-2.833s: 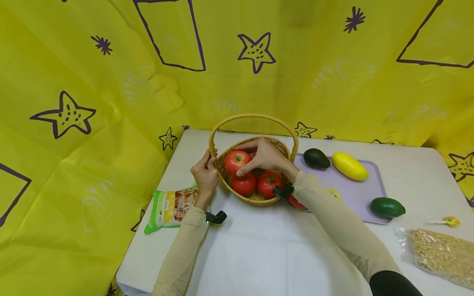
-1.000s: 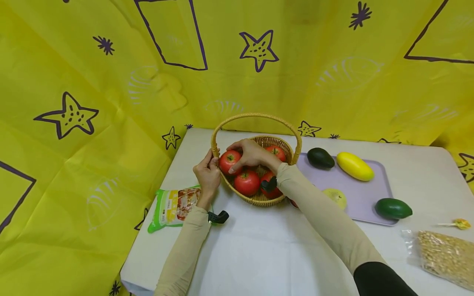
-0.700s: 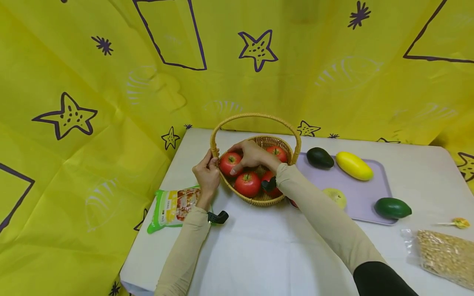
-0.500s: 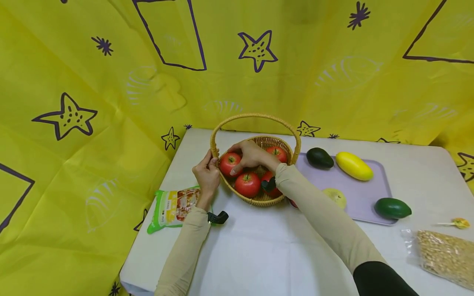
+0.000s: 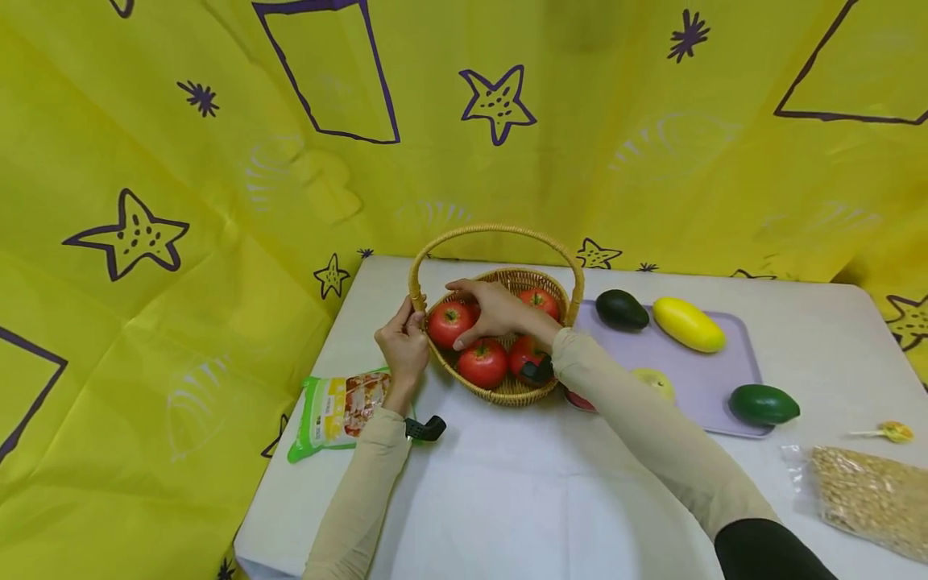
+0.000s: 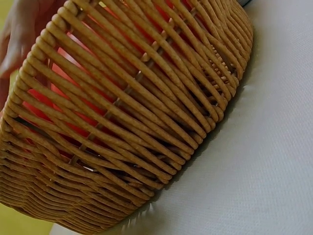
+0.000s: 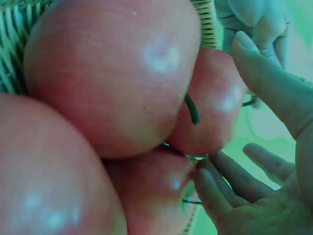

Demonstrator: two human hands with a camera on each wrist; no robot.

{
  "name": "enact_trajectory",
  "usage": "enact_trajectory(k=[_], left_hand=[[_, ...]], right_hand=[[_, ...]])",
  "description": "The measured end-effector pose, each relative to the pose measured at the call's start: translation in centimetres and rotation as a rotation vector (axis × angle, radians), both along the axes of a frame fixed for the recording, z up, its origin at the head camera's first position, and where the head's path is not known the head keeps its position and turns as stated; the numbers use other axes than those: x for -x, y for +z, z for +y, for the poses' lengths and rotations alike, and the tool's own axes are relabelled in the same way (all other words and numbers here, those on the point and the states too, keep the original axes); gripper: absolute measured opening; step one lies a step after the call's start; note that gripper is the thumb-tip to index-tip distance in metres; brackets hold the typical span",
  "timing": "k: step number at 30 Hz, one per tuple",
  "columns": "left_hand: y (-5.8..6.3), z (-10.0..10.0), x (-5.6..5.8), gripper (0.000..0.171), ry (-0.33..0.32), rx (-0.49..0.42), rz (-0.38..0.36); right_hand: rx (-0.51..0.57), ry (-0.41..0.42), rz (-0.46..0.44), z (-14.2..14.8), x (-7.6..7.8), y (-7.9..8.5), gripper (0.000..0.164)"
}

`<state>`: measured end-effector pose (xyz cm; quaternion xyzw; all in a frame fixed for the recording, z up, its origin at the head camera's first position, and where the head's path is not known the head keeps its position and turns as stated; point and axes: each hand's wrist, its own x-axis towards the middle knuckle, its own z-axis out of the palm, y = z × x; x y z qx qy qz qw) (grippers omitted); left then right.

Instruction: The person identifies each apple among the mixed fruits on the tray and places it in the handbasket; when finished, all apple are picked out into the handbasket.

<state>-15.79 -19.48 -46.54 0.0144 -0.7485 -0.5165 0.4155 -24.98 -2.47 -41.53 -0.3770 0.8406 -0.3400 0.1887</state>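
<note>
A wicker basket (image 5: 500, 398) with a tall arched handle stands on the white table, holding several red apples. My left hand (image 5: 403, 345) grips its left rim at the base of the handle. Inside the basket, my right hand (image 5: 499, 309) is spread over the fruit, its thumb beside the left apple (image 5: 445, 325). In the right wrist view, that hand's thumb and fingers (image 7: 215, 193) stand apart around the apples, not closed on one. Nearer lie a front apple (image 5: 482, 367) and another apple (image 5: 524, 351); one more apple (image 5: 540, 300) sits at the back right.
A lilac tray (image 5: 739, 354) at right bears a dark avocado (image 5: 621, 310), a yellow mango-like fruit (image 5: 687, 325), a green fruit (image 5: 764, 404) and a pale yellow-green fruit (image 5: 656, 383). A green food packet (image 5: 341, 409) lies left; a lollipop (image 5: 895, 432) and oat-like bag (image 5: 870, 491) lie right.
My right hand carried an apple to the basket's left side, then let it go and drew back slightly to the right. The left hand keeps its grip on the rim.
</note>
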Motion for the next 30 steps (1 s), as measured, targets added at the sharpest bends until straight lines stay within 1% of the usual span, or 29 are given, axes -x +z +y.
enact_trajectory(k=[5,10,15,20,23,27,30], left_hand=[[0.1,0.1,-0.1,0.032,-0.001,-0.004,-0.002],[0.1,0.2,-0.1,0.031,0.022,-0.01,-0.005],[0.3,0.2,0.0,0.029,0.014,-0.02,0.004],[0.4,0.4,-0.1,0.03,0.022,-0.034,-0.005],[0.4,0.5,-0.1,0.03,0.027,-0.029,-0.006],[0.3,0.6,-0.2,0.031,0.023,-0.034,0.0],[0.2,0.7,-0.2,0.031,0.023,-0.038,0.003]], right_hand=[[0.127,-0.023,-0.001,2.1,-1.1,0.6,0.101],[0.248,-0.03,-0.042,4.6,-2.6,1.3,0.094],[0.334,0.001,-0.03,7.1,-3.9,1.8,0.086],[0.376,0.01,-0.066,9.7,-5.0,2.3,0.084],[0.37,-0.007,-0.034,11.3,-5.4,2.5,0.082],[0.379,-0.048,0.071,13.5,-5.8,2.3,0.078],[0.394,-0.087,0.114,15.1,-6.1,2.0,0.075]])
